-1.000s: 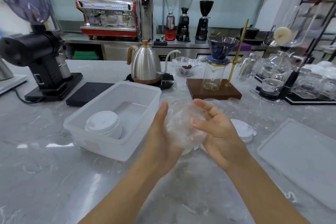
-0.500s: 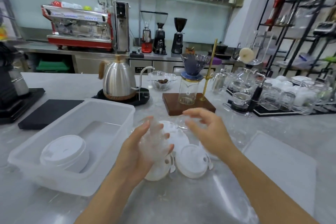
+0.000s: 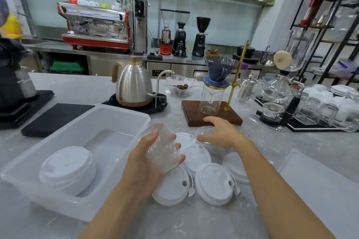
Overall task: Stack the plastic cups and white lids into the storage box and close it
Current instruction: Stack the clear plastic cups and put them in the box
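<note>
Cup-gathering step: left hand [image 3: 147, 163] gripped cups [image 3: 163, 149], right hand [image 3: 221, 134], fingers spread, reached another cup [image 3: 206, 132]; nesting it likely came next.

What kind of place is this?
Most likely a café or coffee bar: a red espresso machine and coffee grinders line the back counter, and a pour-over dripper stand sits up front.
</note>
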The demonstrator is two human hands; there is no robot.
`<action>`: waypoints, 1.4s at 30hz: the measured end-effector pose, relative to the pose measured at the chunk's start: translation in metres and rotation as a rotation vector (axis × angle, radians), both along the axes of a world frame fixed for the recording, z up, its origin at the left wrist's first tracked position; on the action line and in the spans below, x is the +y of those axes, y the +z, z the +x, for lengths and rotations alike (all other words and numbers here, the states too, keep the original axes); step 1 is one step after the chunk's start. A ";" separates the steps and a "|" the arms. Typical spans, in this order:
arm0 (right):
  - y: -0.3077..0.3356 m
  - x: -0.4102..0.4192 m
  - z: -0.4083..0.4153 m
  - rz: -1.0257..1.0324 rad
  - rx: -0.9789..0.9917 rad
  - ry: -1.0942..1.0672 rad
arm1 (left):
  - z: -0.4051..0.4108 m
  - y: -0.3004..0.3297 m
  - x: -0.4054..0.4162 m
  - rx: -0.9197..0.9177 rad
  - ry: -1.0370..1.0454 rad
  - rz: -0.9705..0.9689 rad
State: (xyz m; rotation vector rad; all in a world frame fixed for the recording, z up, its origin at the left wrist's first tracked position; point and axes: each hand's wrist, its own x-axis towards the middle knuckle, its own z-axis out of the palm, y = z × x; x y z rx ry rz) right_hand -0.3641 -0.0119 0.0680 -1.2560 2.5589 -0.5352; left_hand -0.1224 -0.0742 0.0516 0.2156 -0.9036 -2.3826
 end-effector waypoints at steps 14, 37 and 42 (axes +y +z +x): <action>-0.009 0.003 -0.024 0.110 0.061 0.071 | -0.001 -0.005 -0.010 0.034 0.025 0.009; 0.059 0.012 0.044 -0.337 -0.350 0.489 | -0.002 -0.002 -0.006 0.007 0.101 -0.048; 0.057 0.006 0.072 -0.326 -0.450 0.613 | -0.004 -0.002 -0.007 -0.047 0.209 -0.203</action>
